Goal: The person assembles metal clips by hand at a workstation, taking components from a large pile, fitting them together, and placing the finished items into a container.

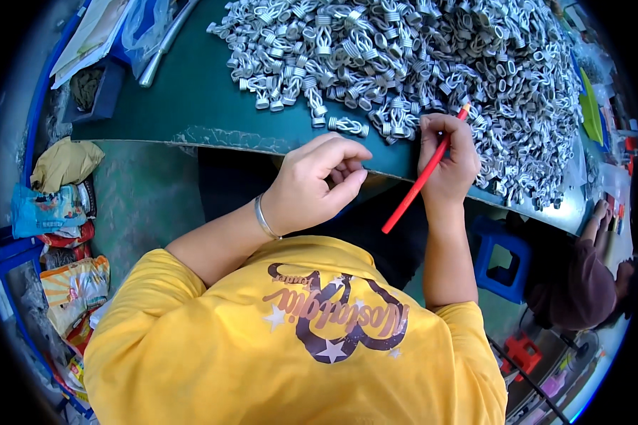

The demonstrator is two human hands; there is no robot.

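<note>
Wears a creased yellow T-shirt (pixel 213 347) with a dark upside-down print across the soft cloth; loses lap and legs in black shadow under the table edge. Bears a smooth silver bangle (pixel 266 218) on the left wrist. Curls the fingers of the left hand (pixel 308 177) loosely over that edge, thumb tip and index tip close but apart; hides the palm, so cannot tell whether anything small sits inside. Grips a slim, straight red pencil (pixel 412 193) in the right hand (pixel 457 163), narrowly, between thumb and bent fingers; cannot tell exactly which fingertips press. Slants the shaft across the palm, pale tip up past the index finger beside the heap, lower end sticking out free, well apart from the left fingertips. Shows next a smooth green tabletop (pixel 163 106) with a scuffed edge, then one grey looped piece (pixel 349 126) with ribbed ends, lying just beside a dense heap (pixel 510 64) of the same, cut off at the top; cannot tell metal from plastic. Shows farther off a blue stool (pixel 503 258), half shadowed, and, bent by the fisheye rim, a co-worker's dark sleeve (pixel 581 294).
</note>
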